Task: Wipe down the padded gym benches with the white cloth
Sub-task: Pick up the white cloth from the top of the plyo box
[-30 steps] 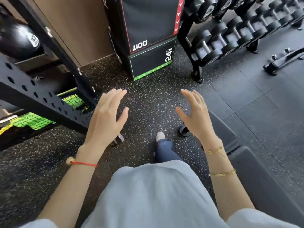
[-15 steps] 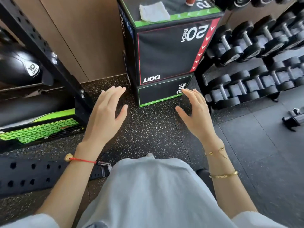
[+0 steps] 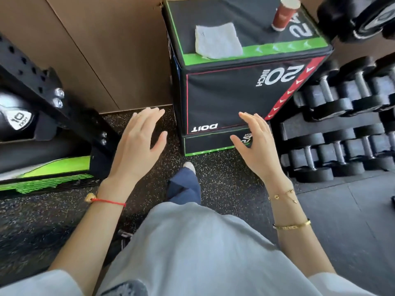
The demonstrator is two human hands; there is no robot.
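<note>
A folded white cloth (image 3: 218, 40) lies flat on top of a black and green padded plyo box (image 3: 224, 99), near the box's front left corner. My left hand (image 3: 136, 146) hovers open above the speckled floor, left of the box's base. My right hand (image 3: 254, 146) is open too, held in front of the box's lower front face. Both hands are empty and well below the cloth. No padded bench is in view.
A red paper cup (image 3: 284, 14) stands on the box's back right. A dumbbell rack (image 3: 342, 133) fills the right side. A black steel rack (image 3: 53, 107) with a 10 ball (image 3: 17, 120) and green mats stands at left. A wooden wall (image 3: 96, 50) is behind.
The view has moved forward and tilted up, so the box and the cloth on it are now close and large. Both hands stay open and raised, now nearer the box.
</note>
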